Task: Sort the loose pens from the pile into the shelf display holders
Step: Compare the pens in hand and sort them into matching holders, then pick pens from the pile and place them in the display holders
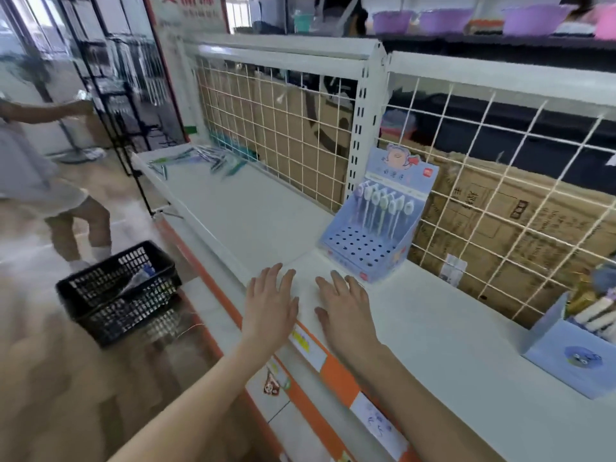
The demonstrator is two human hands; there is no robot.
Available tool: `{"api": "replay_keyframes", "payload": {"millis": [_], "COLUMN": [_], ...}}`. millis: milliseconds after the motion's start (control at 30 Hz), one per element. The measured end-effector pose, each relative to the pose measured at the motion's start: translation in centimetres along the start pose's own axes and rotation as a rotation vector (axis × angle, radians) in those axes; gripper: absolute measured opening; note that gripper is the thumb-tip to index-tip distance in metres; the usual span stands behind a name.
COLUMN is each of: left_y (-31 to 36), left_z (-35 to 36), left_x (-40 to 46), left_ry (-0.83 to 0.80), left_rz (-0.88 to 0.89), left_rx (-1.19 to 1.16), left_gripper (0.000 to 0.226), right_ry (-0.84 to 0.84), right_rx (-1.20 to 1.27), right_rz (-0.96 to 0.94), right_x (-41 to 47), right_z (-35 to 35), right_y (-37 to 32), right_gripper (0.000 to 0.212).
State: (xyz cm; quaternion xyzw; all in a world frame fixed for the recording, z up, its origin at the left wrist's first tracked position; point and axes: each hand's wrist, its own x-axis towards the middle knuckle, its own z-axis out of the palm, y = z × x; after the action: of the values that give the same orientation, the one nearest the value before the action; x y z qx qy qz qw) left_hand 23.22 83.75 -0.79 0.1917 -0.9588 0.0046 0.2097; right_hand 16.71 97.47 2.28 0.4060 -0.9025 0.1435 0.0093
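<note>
My left hand [270, 301] and my right hand [343, 306] lie flat, fingers straight, on the white shelf [433, 331] near its front edge; neither holds anything. Just beyond my right hand stands a light-blue display holder [358, 251] with a perforated base and several pens [383, 208] standing in its back rows. A loose pile of pens [200, 160] lies at the far left end of the shelf, well away from both hands. A second blue holder [566, 358] with pens stands at the right edge.
A white wire grid [276, 128] backs the shelf, with cardboard boxes behind it. A black plastic basket [116, 291] sits on the floor to the left. Another person [50, 181] stands at far left by a black rack.
</note>
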Motion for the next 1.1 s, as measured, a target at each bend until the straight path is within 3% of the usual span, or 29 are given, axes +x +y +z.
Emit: {"api": "replay_keyframes", "payload": {"millis": [400, 667, 1100], "left_y": [-17.0, -29.0, -37.0], "left_z": [3.4, 2.5, 9.5], "left_x": [7.1, 11.4, 21.5], "left_ry": [0.133, 0.174, 0.088], "left_rz": [-0.004, -0.063, -0.03], "left_rx": [-0.06, -0.028, 0.016], "left_gripper": [0.041, 0.052, 0.055], "right_ry": [-0.048, -0.036, -0.057], "right_rx": [-0.02, -0.035, 0.05], "right_rz": [0.049, -0.053, -0.025], "right_x": [13.8, 24.3, 39.2], "right_z": [4.9, 7.8, 12.4], "right_y": [-10.7, -17.7, -18.6], "right_gripper": [0.047, 0.049, 0.047]}}
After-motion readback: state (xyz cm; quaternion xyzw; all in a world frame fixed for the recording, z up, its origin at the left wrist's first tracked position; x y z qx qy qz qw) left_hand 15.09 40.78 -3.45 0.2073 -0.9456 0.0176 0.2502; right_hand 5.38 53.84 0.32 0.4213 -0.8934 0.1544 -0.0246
